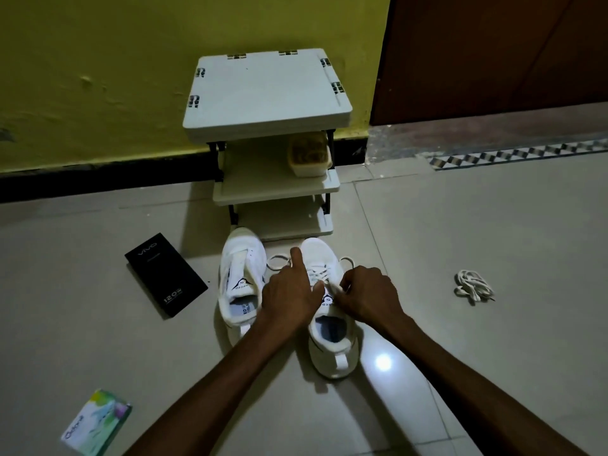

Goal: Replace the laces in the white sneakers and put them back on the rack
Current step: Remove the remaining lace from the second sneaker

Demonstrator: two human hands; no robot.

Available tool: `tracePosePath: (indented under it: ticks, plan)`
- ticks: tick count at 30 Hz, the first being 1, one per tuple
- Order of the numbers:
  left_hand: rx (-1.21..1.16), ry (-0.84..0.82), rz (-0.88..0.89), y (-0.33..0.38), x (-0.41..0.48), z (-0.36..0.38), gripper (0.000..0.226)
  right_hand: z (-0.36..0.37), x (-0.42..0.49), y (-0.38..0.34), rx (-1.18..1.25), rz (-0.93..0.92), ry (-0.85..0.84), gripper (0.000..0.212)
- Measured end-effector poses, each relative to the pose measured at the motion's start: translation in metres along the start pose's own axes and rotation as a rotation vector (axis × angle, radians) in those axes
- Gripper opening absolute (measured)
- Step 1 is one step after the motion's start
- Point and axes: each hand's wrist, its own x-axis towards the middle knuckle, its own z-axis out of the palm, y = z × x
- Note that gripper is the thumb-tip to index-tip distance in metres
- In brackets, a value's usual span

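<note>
I had both hands over the laced sneaker [331, 352], which stood on the floor with its toe toward the rack [266, 90], just ahead of the fingertips. The right hand [368, 294] was curled tight, thumb and fingers pinching the lace [317, 273] at the top crossing, right above the tongue. The left hand [289, 291] lay beside it, index finger straight and pointing ahead, thumb reaching in to that same crossing. I could not tell whether it gripped the lace or only touched it. Slack loops of lace lay on either side of the toe, one just beyond the left index fingertip. The unlaced sneaker [241, 258] stood just left of the left hand. A loose bundle of laces [472, 286] lay well off to the right of the right hand, and a black box [164, 274] lay to the far left.
</note>
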Motion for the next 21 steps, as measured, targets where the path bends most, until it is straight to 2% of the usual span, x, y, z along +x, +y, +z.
tracePosePath:
  ticks: [3,7,9,12,13,16,19,21]
  plan:
    - [-0.103,-0.045,-0.022,-0.002,-0.001,0.004,0.071,0.007,0.001,-0.007,-0.045,-0.061,0.047,0.033]
    - [-0.154,0.017,0.012,-0.005,-0.006,0.009,0.06,0.011,0.002,-0.005,-0.092,-0.105,0.033,0.028]
    - [-0.276,0.019,-0.065,-0.013,-0.007,0.008,0.056,0.015,0.003,0.007,0.068,-0.045,0.034,0.029]
    - [-0.476,-0.061,-0.227,-0.023,-0.006,0.006,0.05,0.014,0.007,0.023,0.534,0.215,-0.019,0.026]
    - [-0.491,-0.069,-0.238,-0.024,-0.005,0.005,0.048,0.013,0.009,0.026,0.616,0.277,-0.053,0.024]
    - [-0.439,-0.042,-0.204,-0.019,-0.007,0.004,0.046,0.01,0.012,0.021,0.527,0.24,-0.098,0.021]
    - [-0.364,0.019,-0.138,-0.013,-0.01,0.004,0.051,0.003,0.006,0.002,0.184,-0.004,0.064,0.018]
    - [-0.336,0.046,-0.107,-0.01,-0.011,0.005,0.052,0.0,0.005,-0.011,0.066,-0.176,0.138,0.023]
